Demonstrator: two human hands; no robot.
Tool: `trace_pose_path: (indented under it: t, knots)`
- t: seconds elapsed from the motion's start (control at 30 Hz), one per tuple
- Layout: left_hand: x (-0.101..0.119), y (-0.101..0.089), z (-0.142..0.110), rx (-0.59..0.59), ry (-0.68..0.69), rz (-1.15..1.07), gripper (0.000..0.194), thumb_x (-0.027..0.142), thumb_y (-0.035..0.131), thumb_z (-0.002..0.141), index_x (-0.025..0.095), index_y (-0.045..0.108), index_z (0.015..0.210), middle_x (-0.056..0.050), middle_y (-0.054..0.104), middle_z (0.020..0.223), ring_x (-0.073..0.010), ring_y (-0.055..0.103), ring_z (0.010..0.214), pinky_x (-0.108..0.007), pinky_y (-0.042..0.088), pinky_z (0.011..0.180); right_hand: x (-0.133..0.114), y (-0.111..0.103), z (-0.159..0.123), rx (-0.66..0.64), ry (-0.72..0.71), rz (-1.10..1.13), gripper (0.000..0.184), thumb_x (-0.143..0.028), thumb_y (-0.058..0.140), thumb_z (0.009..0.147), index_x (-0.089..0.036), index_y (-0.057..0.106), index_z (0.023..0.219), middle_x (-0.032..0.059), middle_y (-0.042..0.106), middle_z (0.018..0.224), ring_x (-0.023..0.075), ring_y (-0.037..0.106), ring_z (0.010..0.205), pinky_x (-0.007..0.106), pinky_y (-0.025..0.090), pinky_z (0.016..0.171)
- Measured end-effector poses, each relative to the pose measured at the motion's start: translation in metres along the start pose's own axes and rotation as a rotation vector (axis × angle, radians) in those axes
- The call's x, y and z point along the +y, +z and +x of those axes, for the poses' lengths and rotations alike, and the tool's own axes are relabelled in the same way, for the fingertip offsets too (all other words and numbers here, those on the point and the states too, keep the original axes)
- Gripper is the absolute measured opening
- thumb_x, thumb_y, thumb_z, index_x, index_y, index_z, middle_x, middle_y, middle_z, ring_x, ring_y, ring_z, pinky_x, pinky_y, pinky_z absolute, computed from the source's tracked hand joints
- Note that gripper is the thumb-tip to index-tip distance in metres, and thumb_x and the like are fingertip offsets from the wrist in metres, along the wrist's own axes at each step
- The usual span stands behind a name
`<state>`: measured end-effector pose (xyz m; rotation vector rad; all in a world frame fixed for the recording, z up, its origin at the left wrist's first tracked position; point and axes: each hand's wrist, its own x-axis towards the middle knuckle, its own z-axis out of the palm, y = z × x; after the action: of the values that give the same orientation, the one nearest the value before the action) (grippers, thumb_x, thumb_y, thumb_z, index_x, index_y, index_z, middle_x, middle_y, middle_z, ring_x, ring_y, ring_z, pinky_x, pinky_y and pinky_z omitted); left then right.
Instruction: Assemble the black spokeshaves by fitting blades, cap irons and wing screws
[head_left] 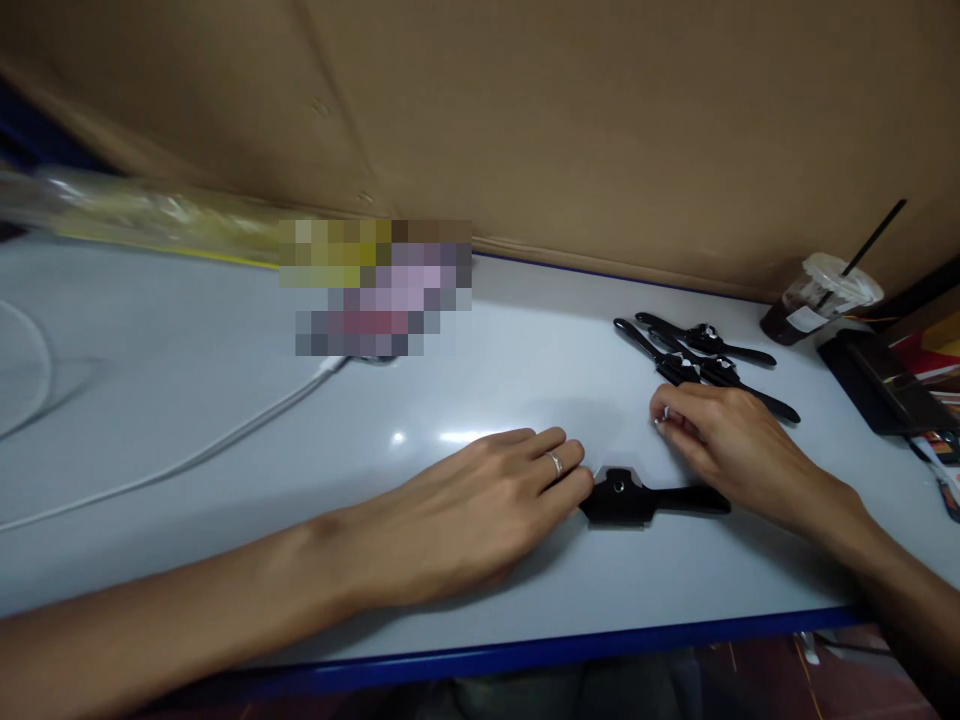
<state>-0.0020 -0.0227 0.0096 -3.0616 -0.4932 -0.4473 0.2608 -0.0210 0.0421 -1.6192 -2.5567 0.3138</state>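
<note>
A black spokeshave (619,505) with a metal blade plate lies near the front of the table. My left hand (510,500) is closed around its left handle, which the fingers mostly hide. Above the right handle, my right hand (739,440) is pinched, with a tiny shiny metal piece (658,422) at the fingertips; its kind is too small to make out. Just beyond that hand, several more black spokeshaves (709,338) lie in an overlapping group.
The white table (225,400) has a blue front edge. A plastic cup (817,300) with a straw stands at the back right, beside a dark tray-like object (874,385). At left are a white cable (247,425) and a plastic-wrapped yellow bundle (172,225). Cardboard (562,130) lines the back.
</note>
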Motion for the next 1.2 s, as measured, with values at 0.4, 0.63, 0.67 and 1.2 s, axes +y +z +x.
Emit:
trace_pose_path:
  t: [0.4,0.63,0.67,1.2]
  knots:
    - [-0.001,0.0,0.0,-0.011,0.012,-0.012,0.017,0.004,0.042,0.094,0.017,0.052,0.092,-0.003,0.058,0.084,-0.0199,0.048,0.07,-0.034,0.041,0.06,-0.015,-0.004,0.007,-0.347,0.202,1.038,0.009,-0.027,0.071,0.078,-0.018,0.069,0.078,-0.0017,0.065,0.063,0.0088,0.053,0.051,0.023,0.042,0.048]
    - [-0.001,0.0,0.001,-0.03,0.012,0.002,0.013,0.006,0.046,0.094,0.017,0.052,0.096,-0.003,0.058,0.085,-0.0198,0.05,0.072,-0.033,0.041,0.061,-0.017,0.007,0.008,-0.271,0.127,1.069,0.008,-0.026,0.076,0.079,-0.018,0.076,0.078,0.001,0.071,0.073,0.012,0.061,0.067,0.026,0.048,0.064]
    - [-0.001,0.0,0.001,-0.029,0.013,0.004,0.013,0.006,0.046,0.094,0.017,0.052,0.096,-0.003,0.058,0.085,-0.0196,0.05,0.072,-0.033,0.041,0.061,-0.018,0.006,0.007,-0.263,0.112,1.064,0.007,-0.025,0.076,0.078,-0.019,0.077,0.077,0.001,0.071,0.075,0.0122,0.061,0.068,0.027,0.048,0.066]
    - [-0.001,-0.001,0.001,-0.009,0.01,0.011,0.018,0.002,0.043,0.09,0.018,0.051,0.092,-0.003,0.058,0.083,-0.019,0.05,0.069,-0.032,0.041,0.058,-0.023,0.013,0.005,-0.106,0.05,0.85,0.008,-0.024,0.073,0.082,-0.02,0.076,0.076,-0.0021,0.06,0.07,0.0104,0.049,0.061,0.026,0.038,0.058]
